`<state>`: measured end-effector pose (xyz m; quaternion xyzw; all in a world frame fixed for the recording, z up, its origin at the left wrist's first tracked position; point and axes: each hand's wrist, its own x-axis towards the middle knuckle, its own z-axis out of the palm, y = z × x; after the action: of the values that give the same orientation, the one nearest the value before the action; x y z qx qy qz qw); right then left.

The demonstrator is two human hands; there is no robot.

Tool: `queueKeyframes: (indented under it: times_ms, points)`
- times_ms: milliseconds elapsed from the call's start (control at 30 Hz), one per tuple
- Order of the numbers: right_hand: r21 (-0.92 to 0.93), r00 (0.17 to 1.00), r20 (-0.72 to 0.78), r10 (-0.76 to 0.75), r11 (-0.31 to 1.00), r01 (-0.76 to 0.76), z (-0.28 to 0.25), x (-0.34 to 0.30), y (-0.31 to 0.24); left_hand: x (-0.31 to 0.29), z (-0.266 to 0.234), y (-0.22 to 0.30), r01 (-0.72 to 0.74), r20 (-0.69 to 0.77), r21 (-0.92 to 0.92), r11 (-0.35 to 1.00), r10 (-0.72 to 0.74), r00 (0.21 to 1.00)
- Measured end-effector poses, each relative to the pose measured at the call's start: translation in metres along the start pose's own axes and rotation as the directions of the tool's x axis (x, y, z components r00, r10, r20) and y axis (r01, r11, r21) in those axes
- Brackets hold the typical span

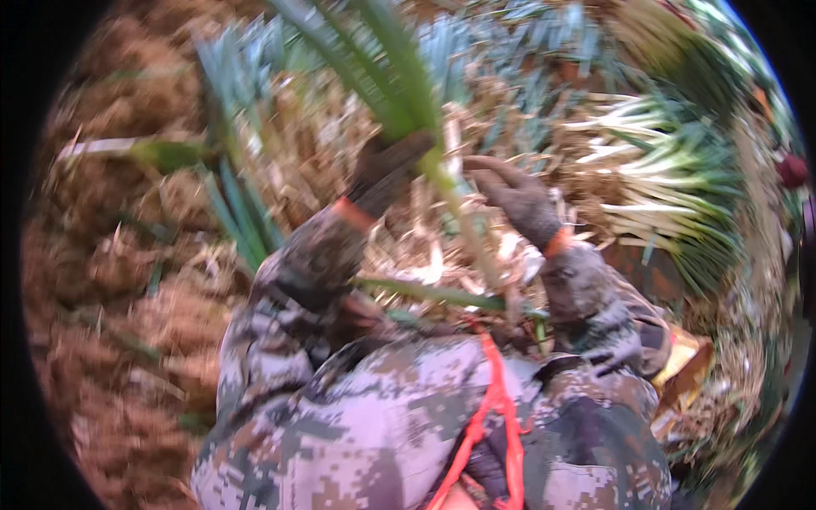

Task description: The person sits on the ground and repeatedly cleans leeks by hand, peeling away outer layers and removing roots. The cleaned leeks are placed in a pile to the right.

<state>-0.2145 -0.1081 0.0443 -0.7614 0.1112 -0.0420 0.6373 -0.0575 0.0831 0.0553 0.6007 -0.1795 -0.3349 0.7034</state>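
My left hand (387,174), in a dark, dirty glove with an orange cuff, is closed around a large green onion (406,98). Its broad green leaves rise toward the top of the view, and its pale stem slants down toward my lap. To the right of that stem is my right hand (517,202), gloved the same way, its fingers stretched toward the onion and apart. Whether its fingertips touch the stem is hard to tell through the blur. Dry, peeled husks (429,251) lie below both hands. A loose green leaf (433,293) crosses just above my lap.
Trimmed green onions with white stems (642,183) lie piled at the right. Untrimmed ones with bluish leaves (242,76) and dry husks spread across the back. Brown clumpy soil (127,314) covers the left. A red cord (501,399) hangs over my camouflage clothing.
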Motion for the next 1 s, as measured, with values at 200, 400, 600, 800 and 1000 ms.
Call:
queueKeyframes:
  times_ms: [200, 400, 600, 800, 1000]
  points:
    - [-0.743, 0.910, -0.114, -0.398, 0.642, 0.189, 0.053, 0.015, -0.035, 0.010, 0.002, -0.011, -0.119, -0.044, -0.060, 0.991, 0.116, 0.992]
    - [-0.787, 0.822, 0.054, -0.566, 0.483, 0.384, 0.052, -0.006, -0.036, 0.027, -0.008, -0.028, -0.189, -0.071, -0.087, 0.978, 0.183, 0.981]
    - [-0.714, 0.831, 0.151, -0.535, 0.522, 0.466, 0.060, -0.013, -0.018, 0.051, -0.006, -0.035, -0.118, -0.105, -0.520, 0.846, 0.074, 0.992]
    - [-0.801, 0.600, 0.383, -0.702, -0.576, -0.164, 0.057, -0.080, 0.045, 0.081, -0.052, -0.015, -0.257, -0.429, -0.485, 0.836, 0.029, 0.903]
    - [-0.445, 0.999, -0.049, 0.022, 0.894, -0.041, 0.049, -0.133, 0.114, 0.088, -0.044, -0.040, -0.318, -0.602, -0.382, 0.868, 0.027, 0.798]
